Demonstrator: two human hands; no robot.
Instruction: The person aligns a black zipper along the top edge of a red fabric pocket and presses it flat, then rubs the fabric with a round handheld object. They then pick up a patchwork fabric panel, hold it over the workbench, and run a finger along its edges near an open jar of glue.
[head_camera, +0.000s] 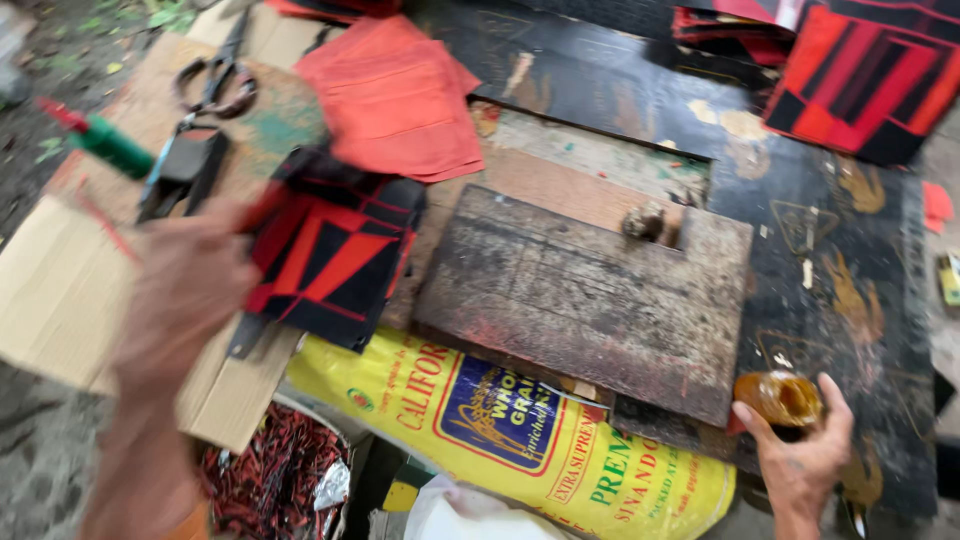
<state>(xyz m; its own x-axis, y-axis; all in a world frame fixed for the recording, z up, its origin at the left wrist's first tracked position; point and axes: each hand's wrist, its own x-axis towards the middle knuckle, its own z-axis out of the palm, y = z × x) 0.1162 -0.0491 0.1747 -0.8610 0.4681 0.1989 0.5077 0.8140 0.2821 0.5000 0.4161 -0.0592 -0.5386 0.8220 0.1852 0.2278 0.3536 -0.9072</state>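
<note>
My left hand (190, 290) is blurred at the left and grips the edge of a stack of red-and-black paper pieces (335, 255) lying over cardboard. At the lower right, my right hand (800, 455) holds a small open jar (782, 400) of brownish paste resting on the dark work surface. Between the two hands lies a worn wooden board (585, 300) with a small lump (645, 222) near its far edge.
Red paper sheets (395, 95) lie at the top centre. Scissors (215, 80) and a green-and-red tube (100, 140) rest on the cardboard (60, 290). More red-and-black pieces (865, 75) sit top right. A yellow sack (500, 430) and a container of red scraps (265, 475) are below.
</note>
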